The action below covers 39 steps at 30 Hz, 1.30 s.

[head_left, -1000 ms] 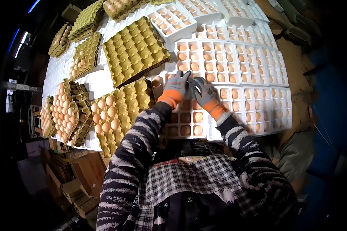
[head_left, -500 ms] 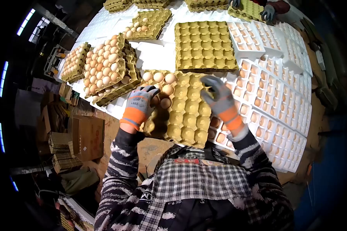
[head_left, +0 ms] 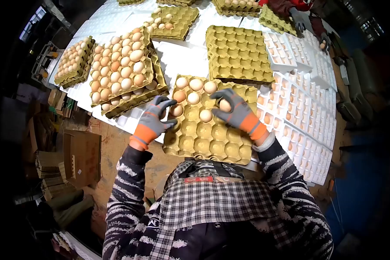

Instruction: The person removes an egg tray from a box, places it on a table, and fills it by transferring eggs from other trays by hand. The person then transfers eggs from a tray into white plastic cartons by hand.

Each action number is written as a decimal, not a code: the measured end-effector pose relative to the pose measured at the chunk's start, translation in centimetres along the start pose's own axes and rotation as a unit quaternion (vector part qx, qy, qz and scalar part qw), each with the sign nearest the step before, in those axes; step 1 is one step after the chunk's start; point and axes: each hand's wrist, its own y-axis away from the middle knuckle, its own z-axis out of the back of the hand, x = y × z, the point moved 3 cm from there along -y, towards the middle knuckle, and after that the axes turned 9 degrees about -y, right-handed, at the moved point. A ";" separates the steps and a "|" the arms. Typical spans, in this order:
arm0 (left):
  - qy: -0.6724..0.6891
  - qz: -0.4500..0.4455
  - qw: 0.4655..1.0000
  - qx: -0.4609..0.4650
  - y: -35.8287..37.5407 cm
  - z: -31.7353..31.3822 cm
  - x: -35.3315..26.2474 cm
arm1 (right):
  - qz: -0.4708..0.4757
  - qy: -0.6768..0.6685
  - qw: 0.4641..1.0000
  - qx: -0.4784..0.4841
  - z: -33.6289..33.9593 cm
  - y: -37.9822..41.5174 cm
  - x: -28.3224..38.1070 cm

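A yellow pulp egg tray (head_left: pixel 212 145) lies in front of me, with several brown eggs in its far and left cups; the near cups are bare. My right hand (head_left: pixel 238 113), in a grey and orange glove, curls thumb and fingers around an egg (head_left: pixel 225 105) over the tray's right part. Just left of that hand, another egg (head_left: pixel 206 115) sits in a cup. At the tray's left edge my left hand (head_left: pixel 154 118), gloved alike, has thumb and fingers apart and grips nothing visible. An egg (head_left: pixel 176 110) rests close to its fingertips.
Stacked trays full of eggs (head_left: pixel 121 65) stand to the left. Beyond my tray is a stack of bare pulp trays (head_left: pixel 238 52). White foam trays (head_left: pixel 305 123) with eggs cover the right side. A co-worker's gloved hand (head_left: pixel 297 19) shows at the far right.
More eggs now sit in the tray's cups. My right hand has moved left over the tray and closed around an egg. My left hand has opened at the left edge. The view has shifted slightly.
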 end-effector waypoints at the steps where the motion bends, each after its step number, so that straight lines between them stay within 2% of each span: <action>1: -0.076 -0.003 0.997 0.022 -0.3 -1.4 0.7 | 0.007 0.118 0.992 0.034 -1.1 0.2 1.2; 2: -0.117 -0.009 0.993 0.004 -1.0 -2.2 1.2 | -0.061 0.203 0.972 0.104 -2.5 0.4 2.4; 3: -0.104 -0.012 0.995 0.001 -1.4 -1.8 1.3 | -0.052 0.277 0.953 0.115 -4.3 0.5 1.7; 5: -0.076 -0.017 0.997 -0.004 -1.9 -1.1 1.4 | -0.036 0.276 0.956 0.092 -4.5 0.3 0.7; 6: 0.005 -0.018 0.999 -0.035 -1.8 -0.7 2.3 | -0.049 0.119 0.990 0.050 -3.2 0.1 0.8; 7: 0.217 0.014 0.973 -0.072 -1.9 -0.8 3.3 | -0.056 -0.042 0.998 0.006 -1.5 0.0 1.4; 8: 0.376 0.066 0.924 -0.038 -2.2 -0.6 4.7 | -0.190 -0.283 0.940 -0.027 -0.7 0.1 1.7; 9: 0.522 0.120 0.844 0.001 -2.2 0.2 4.8 | -0.196 -0.375 0.906 -0.019 0.4 -0.3 2.6; 10: 0.425 0.139 0.895 0.000 -2.7 1.5 3.6 | -0.070 -0.260 0.963 -0.011 0.8 -2.1 2.3; 11: 0.290 0.014 0.956 -0.030 -4.1 0.9 4.3 | -0.023 -0.119 0.993 0.003 -0.2 -3.0 2.3; 12: 0.128 -0.041 0.990 -0.036 -4.6 0.9 3.5 | 0.025 0.025 0.999 0.003 -1.2 -3.9 2.7; 13: -0.038 -0.097 0.993 -0.047 -5.2 0.8 2.4 | -0.008 0.186 0.982 0.011 -2.6 -5.0 3.8; 14: -0.132 -0.099 0.986 -0.021 -5.8 0.2 2.0 | -0.051 0.322 0.944 0.042 -4.8 -6.3 3.7; 15: -0.187 -0.047 0.981 0.033 -6.2 0.4 0.0 | -0.097 0.449 0.885 0.074 -6.9 -7.5 3.3; 17: -0.174 -0.072 0.982 0.002 -7.0 -1.9 2.3 | -0.048 0.565 0.805 0.175 -8.7 -8.6 4.3; 19: -0.131 -0.095 0.986 -0.035 -6.8 -1.2 1.7 | -0.017 0.555 0.817 0.158 -8.0 -8.5 4.1; 21: 0.002 -0.048 0.995 -0.088 -5.4 -0.5 1.2 | -0.052 0.497 0.864 0.059 -7.2 -7.6 0.2; 23: 0.148 -0.027 0.983 -0.105 -3.1 -0.8 1.8 | -0.062 0.273 0.958 -0.062 -0.8 -0.6 5.0; 24: 0.204 -0.020 0.976 -0.078 -1.5 -1.3 0.6 | -0.019 0.216 0.968 -0.130 0.7 2.8 4.0; 25: 0.258 -0.008 0.965 -0.052 -0.3 -1.8 -1.4 | -0.037 0.190 0.972 -0.133 2.6 6.6 3.4; 26: 0.248 -0.055 0.966 -0.046 0.9 -2.3 -5.6 | -0.063 0.164 0.973 -0.151 4.8 10.9 2.2; 27: 0.198 -0.097 0.975 -0.011 1.9 -3.2 -9.0 | -0.129 0.144 0.969 -0.156 7.2 15.3 1.2; 28: 0.292 -0.107 0.950 0.038 2.7 -4.7 -13.2 | -0.169 0.154 0.956 -0.185 9.2 19.7 -0.7; 30: 0.205 -0.180 0.958 0.090 3.1 -7.7 -20.6 | -0.281 0.219 0.911 -0.209 12.8 27.8 -5.2; 32: 0.208 -0.226 0.941 0.140 2.5 -11.5 -26.9 | -0.350 0.268 0.870 -0.221 14.8 34.1 -10.7; 33: 0.176 -0.274 0.937 0.122 2.1 -14.1 -29.0 | -0.374 0.273 0.859 -0.219 15.6 35.7 -11.8; 35: 0.164 -0.255 0.939 0.160 1.3 -20.3 -32.1 | -0.371 0.323 0.855 -0.164 15.3 37.4 -13.6; 36: 0.072 -0.301 0.941 0.138 0.5 -23.8 -32.8 | -0.363 0.326 0.861 -0.142 14.8 38.0 -14.8; 37: 0.043 -0.314 0.939 0.132 -0.3 -25.7 -34.1 | -0.355 0.330 0.866 -0.120 14.4 38.4 -15.5; 39: 0.007 -0.294 0.944 0.149 -1.9 -31.7 -34.2 | -0.305 0.328 0.877 -0.175 13.3 39.4 -15.0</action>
